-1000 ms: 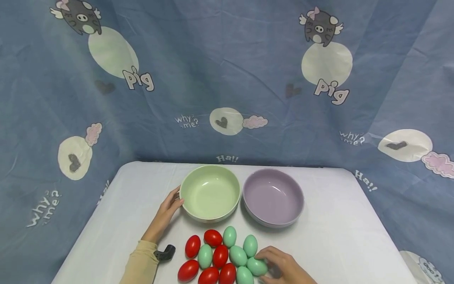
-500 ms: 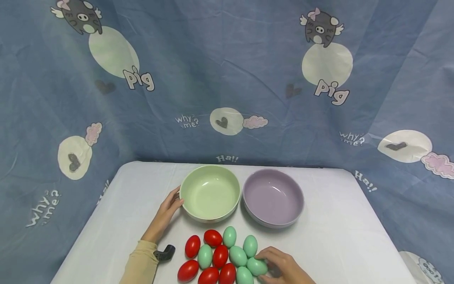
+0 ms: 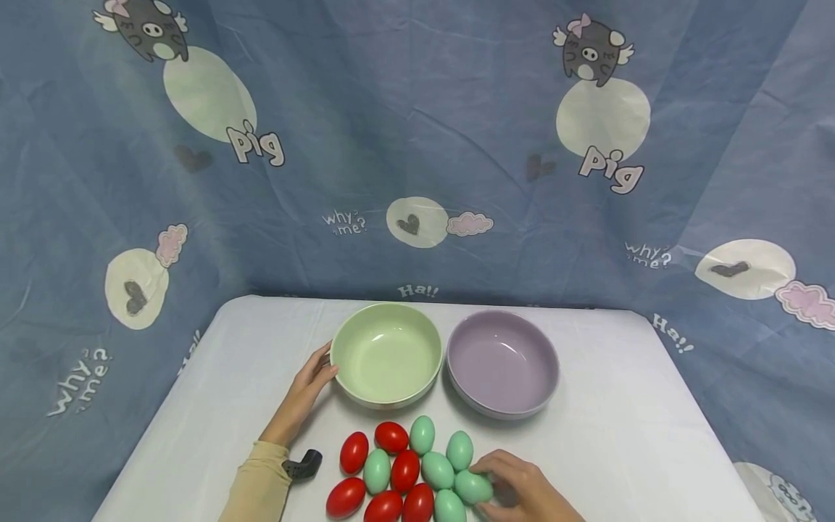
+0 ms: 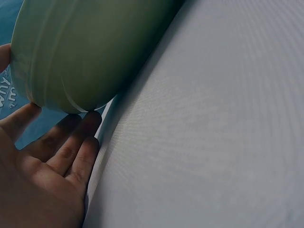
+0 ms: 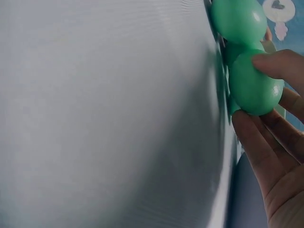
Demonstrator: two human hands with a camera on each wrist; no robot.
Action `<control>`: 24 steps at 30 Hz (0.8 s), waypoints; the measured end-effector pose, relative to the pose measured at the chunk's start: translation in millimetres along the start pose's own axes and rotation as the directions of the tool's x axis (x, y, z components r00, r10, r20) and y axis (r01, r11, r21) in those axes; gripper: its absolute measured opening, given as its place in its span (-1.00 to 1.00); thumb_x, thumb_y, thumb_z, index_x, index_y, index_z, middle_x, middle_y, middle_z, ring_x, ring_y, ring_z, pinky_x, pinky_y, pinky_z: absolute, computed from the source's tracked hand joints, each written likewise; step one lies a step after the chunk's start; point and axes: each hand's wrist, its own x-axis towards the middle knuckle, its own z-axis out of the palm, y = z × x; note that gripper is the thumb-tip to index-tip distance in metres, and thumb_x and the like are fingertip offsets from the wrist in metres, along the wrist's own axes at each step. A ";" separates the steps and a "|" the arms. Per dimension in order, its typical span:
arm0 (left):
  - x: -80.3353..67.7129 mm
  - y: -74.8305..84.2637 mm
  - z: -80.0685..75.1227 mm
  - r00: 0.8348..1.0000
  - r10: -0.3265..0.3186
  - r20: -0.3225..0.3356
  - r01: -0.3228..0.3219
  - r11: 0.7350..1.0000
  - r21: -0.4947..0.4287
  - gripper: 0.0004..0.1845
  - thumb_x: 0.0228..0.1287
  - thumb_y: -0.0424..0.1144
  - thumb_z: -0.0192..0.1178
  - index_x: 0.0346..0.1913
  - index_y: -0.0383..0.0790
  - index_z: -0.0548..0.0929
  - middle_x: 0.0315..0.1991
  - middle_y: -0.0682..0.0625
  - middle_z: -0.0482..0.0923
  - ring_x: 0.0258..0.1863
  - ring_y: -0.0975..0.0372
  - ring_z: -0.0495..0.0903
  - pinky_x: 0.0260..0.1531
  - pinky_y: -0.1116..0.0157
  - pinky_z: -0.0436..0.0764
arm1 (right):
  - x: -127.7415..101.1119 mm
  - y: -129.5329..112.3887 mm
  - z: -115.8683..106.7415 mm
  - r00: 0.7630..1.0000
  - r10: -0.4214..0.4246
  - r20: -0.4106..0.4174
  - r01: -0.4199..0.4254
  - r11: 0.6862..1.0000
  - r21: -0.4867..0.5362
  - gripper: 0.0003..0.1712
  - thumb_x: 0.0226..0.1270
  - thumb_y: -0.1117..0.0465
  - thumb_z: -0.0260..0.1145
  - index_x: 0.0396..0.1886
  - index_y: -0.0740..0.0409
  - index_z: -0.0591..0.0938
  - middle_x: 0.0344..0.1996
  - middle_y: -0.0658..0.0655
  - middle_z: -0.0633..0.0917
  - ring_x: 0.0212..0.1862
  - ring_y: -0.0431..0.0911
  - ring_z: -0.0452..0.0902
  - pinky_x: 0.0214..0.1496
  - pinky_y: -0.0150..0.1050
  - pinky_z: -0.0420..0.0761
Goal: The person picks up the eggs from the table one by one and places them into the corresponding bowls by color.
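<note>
Pinching a green egg (image 3: 472, 489), your right hand (image 3: 530, 489) sits nearer you than the green bowl (image 3: 386, 355), rightward. Only the left wrist view shows your left hand (image 4: 47, 178) touching that bowl's lower wall, fingers relaxed (thumb partly cropped). Both hands match half a second ago; the head view crops the lowest eggs (image 3: 417, 505).

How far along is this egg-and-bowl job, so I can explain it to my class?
Done: the green bowl and purple bowl stand side by side, with no eggs inside yet.
In hand: the right hand pinches a green egg; the left hand touches the green bowl.
Left: probably all the sorting, as the red eggs and other green eggs lie mixed on the table.
</note>
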 end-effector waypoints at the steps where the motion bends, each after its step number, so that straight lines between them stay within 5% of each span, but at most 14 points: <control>1: -0.1 0.3 -0.3 1.000 -0.001 0.000 0.001 1.000 -0.001 -0.33 0.57 0.09 0.07 0.62 0.06 0.20 0.56 -0.16 0.31 0.54 -0.08 0.33 0.57 -0.15 0.24 | 1.2 -0.3 -1.0 1.000 -0.009 -0.005 0.009 1.000 -0.005 -0.44 0.15 0.35 0.57 0.15 0.00 0.63 -0.02 -0.08 0.70 -0.04 -0.27 0.64 -0.05 -0.48 0.71; 24: 1.5 -4.1 -0.6 1.000 -0.016 -0.002 0.016 1.000 -0.002 -0.31 0.56 0.15 0.07 0.62 0.10 0.19 0.57 -0.15 0.30 0.56 -0.09 0.31 0.57 -0.18 0.21 | 49.4 -10.5 -27.6 0.998 0.043 -0.042 -0.040 0.998 0.050 -0.47 0.18 0.36 0.57 0.14 0.03 0.63 0.01 -0.04 0.71 0.01 -0.20 0.68 -0.10 -0.34 0.81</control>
